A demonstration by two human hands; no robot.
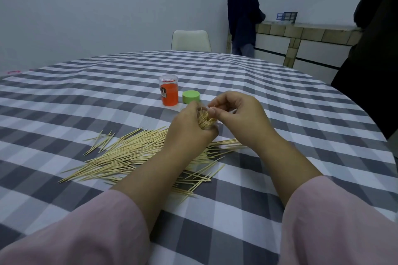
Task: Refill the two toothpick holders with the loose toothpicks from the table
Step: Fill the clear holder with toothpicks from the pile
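Note:
My left hand [189, 129] grips a clear toothpick holder [206, 122] partly filled with toothpicks, most of it hidden by my fingers. Just above its mouth, my right hand [237, 112] pinches a few toothpicks [212, 107] between thumb and fingers. A large spread of loose toothpicks [133, 155] lies on the checked tablecloth under and to the left of my forearms. An orange holder [169, 90] with a clear cap stands upright farther back. A green lid [191, 97] sits beside it on the right.
The round table [86, 92] wears a grey and white checked cloth. A white chair [191, 40] stands at the far side. One person stands at a tiled counter [301, 34] at the back right, and another in dark clothes stands at the right edge.

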